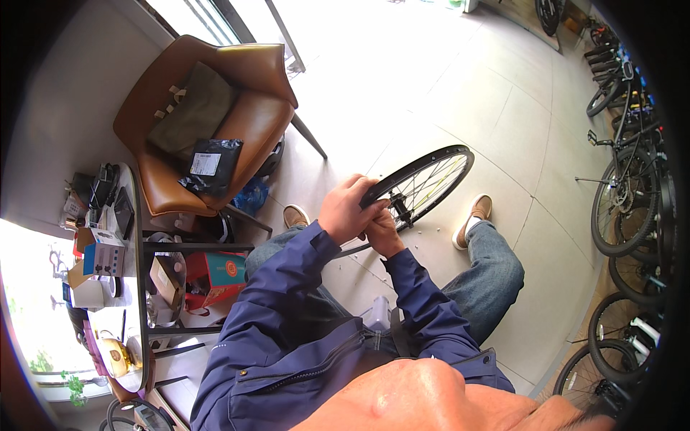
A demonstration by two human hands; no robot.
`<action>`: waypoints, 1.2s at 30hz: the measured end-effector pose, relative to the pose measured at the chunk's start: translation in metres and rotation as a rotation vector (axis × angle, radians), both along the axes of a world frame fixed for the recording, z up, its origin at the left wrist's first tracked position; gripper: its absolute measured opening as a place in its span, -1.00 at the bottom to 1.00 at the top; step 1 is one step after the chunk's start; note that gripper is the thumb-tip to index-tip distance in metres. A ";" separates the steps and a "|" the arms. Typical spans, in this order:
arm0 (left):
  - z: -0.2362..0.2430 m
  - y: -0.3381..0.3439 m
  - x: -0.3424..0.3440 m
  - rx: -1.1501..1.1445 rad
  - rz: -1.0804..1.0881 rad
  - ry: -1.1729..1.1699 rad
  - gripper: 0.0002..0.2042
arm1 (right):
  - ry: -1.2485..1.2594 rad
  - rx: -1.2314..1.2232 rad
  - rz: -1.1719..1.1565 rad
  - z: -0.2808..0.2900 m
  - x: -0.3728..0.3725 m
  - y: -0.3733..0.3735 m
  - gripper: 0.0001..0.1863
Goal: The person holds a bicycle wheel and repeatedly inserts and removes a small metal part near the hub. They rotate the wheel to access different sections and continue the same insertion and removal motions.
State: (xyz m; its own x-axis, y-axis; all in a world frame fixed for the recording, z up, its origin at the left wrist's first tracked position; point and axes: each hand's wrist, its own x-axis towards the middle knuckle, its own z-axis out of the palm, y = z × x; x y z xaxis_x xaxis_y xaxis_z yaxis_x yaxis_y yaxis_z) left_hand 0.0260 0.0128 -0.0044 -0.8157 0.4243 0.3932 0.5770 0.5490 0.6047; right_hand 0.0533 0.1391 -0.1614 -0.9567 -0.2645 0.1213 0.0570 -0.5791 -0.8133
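Observation:
A black bicycle wheel (pixel 460 172) with thin spokes and a dark hub (pixel 402 208) stands tilted between my legs, without a tyre that I can make out. My left hand (pixel 348 210) is closed over the near-left part of the rim. Just right of it and lower, my right hand (pixel 383 233) has its fingers curled against the same stretch of rim. The two hands meet there, and they hide that stretch and whatever small thing may be between the fingertips. Small white bits (pixel 419 246) lie on the floor around the wheel.
To the left stands a brown armchair (pixel 262 129) with a black parcel (pixel 213 167) and a grey-green bag on it. Near it, a table (pixel 133 287) carries boxes; a red and teal bag (pixel 219 276) is below. Bicycles (pixel 625 194) line the right side.

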 end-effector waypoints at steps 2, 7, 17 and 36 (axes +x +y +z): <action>0.000 0.000 0.000 -0.001 -0.001 0.001 -0.58 | -0.032 -0.025 -0.003 -0.002 0.001 -0.002 -0.80; 0.000 0.000 0.000 -0.007 0.013 -0.007 -0.59 | 0.008 -0.020 0.020 -0.003 -0.001 0.000 -0.82; 0.000 -0.001 0.000 -0.010 -0.001 -0.001 -0.58 | -0.002 -0.006 0.001 -0.006 0.000 -0.001 -0.82; 0.001 0.000 0.000 -0.004 0.004 -0.012 -0.58 | 0.017 0.066 -0.045 0.010 0.004 -0.005 -0.74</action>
State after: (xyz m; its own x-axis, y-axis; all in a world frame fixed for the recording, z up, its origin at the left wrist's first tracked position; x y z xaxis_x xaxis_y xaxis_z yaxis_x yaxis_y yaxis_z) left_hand 0.0263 0.0124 -0.0038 -0.8221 0.4223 0.3819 0.5675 0.5537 0.6095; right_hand 0.0573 0.1341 -0.1515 -0.9657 -0.2297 0.1209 0.0185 -0.5255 -0.8506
